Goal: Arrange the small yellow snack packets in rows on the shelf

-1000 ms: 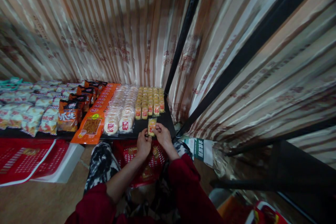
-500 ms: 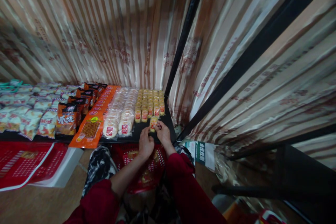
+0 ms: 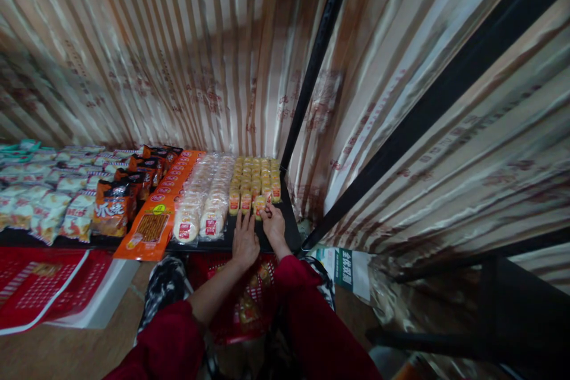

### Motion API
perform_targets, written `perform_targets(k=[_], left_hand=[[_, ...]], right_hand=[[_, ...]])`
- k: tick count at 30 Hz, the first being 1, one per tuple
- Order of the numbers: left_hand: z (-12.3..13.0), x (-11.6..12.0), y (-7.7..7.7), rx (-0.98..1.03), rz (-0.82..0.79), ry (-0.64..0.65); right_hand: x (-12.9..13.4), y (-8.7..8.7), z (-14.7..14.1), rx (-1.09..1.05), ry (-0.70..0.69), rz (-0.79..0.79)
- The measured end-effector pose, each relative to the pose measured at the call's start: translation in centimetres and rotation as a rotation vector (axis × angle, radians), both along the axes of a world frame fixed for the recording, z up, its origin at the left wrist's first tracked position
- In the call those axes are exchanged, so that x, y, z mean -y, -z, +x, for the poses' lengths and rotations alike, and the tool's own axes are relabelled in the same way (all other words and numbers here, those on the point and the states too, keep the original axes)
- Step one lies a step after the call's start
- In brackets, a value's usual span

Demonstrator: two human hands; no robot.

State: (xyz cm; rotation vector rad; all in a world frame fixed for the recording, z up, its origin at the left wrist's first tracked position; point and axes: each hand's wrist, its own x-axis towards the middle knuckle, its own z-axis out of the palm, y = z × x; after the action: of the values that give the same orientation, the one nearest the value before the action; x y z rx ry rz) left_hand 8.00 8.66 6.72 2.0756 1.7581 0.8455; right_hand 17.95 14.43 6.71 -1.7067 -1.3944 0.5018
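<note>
1. While pinching the yellow packet (image 3: 259, 208) with the right hand (image 3: 274, 228), likely feels light, soft, slick.
2. Beside it, extends the left hand (image 3: 246, 244), fingers unclenched.
3. Sits at the front of matching rows (image 3: 255, 177) by the black shelf (image 3: 290, 225); best taken gently by both sides.

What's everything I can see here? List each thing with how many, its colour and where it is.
small packets: many, yellow, shelf's right end
round cakes: two rows, white, left of those
flat packs: several overlapping, orange, next left
snack bags: several, orange-black, further left
snack pouches: many, white, far left
shelf: one, black, under the goods
baskets: two, red, lower left and between the legs
curtain: striped, beige-brown, behind; number of pieces unclear
poles: at least two, black, right
printed bag: one, white-green, floor
trousers: one pair, black-white, below
sleeves: two, dark red, below
hands: two, bare, at the shelf's front edge
</note>
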Motion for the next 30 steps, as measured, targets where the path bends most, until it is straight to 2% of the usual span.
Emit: perform_targets(k=[14,23,30], left_hand=[[-0.2,-0.5,1.2,-0.128,0.060,0.011],[-0.3,-0.5,1.8,-0.124,0.072,0.017],[-0.4,-0.5,1.7,-0.131,0.100,0.042]], right_hand=[[-1.5,0.7,-0.6,-0.007,-0.026,0.086],[-0.1,1.2,-1.2,-0.069,-0.042,0.156],[0.0,1.9,-1.2,0.056,-0.039,0.172]])
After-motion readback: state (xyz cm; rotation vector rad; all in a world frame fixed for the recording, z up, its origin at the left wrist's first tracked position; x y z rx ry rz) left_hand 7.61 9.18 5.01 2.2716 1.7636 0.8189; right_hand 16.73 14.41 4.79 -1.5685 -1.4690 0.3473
